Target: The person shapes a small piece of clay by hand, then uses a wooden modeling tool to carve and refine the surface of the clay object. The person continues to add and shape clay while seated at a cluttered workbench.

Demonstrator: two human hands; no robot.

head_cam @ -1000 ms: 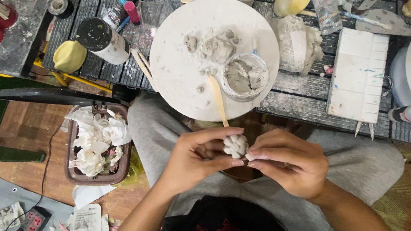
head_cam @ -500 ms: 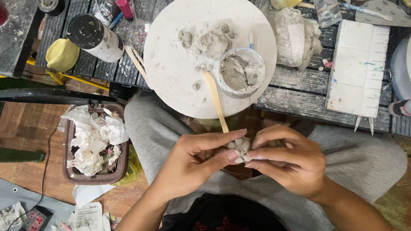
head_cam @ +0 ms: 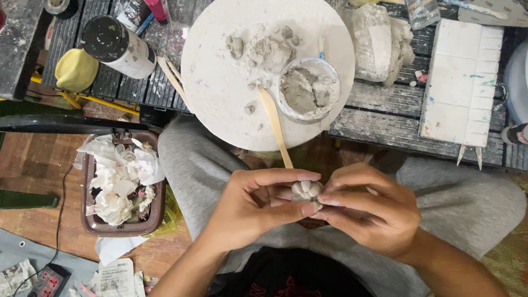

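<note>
Over my lap, both hands pinch a small grey clay lump (head_cam: 306, 190) shaped like a flower. My left hand (head_cam: 252, 207) grips it from the left with thumb and fingers. My right hand (head_cam: 370, 212) presses it from the right with its fingertips. Just above the hands, a round white board (head_cam: 214, 85) lies on the workbench edge. It carries clay crumbs (head_cam: 262, 47), a small plastic cup of grey clay (head_cam: 307, 88) and a wooden modelling stick (head_cam: 275, 127) that points down toward my hands.
A brown bin of crumpled white paper (head_cam: 120, 184) stands on the floor at my left. The slatted bench holds a black-lidded bottle (head_cam: 117, 47), a yellow sponge (head_cam: 75, 69), a bagged clay block (head_cam: 381, 42) and a white tile slab (head_cam: 463, 83). A power strip (head_cam: 44, 286) lies bottom left.
The clay lump has turned a little between my fingers, and my left thumb has shifted over it. Both hands stay over my lap. The view has tilted slightly.
</note>
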